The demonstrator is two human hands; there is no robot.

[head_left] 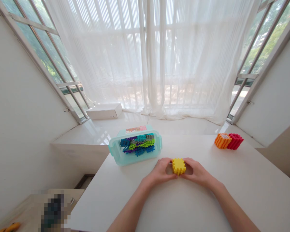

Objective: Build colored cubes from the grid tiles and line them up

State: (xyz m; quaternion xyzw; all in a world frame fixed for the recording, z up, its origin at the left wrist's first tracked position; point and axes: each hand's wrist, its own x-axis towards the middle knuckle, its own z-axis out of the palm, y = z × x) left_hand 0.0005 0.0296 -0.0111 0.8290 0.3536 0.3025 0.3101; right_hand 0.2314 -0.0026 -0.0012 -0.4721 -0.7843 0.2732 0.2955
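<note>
A yellow cube [178, 166] built of interlocking toothed tiles sits on the white table [183, 206], held between both my hands. My left hand [160, 172] grips its left side with curled fingers. My right hand [195, 171] grips its right side the same way. Just behind my left hand stands a clear teal plastic box [135, 146] with several blue, purple and green tiles inside.
An orange cube [222, 140] and a red cube [235, 141] stand side by side at the table's far right. A white flat box [105, 111] lies on the windowsill under sheer curtains. A lower wooden surface [26, 209] is at bottom left.
</note>
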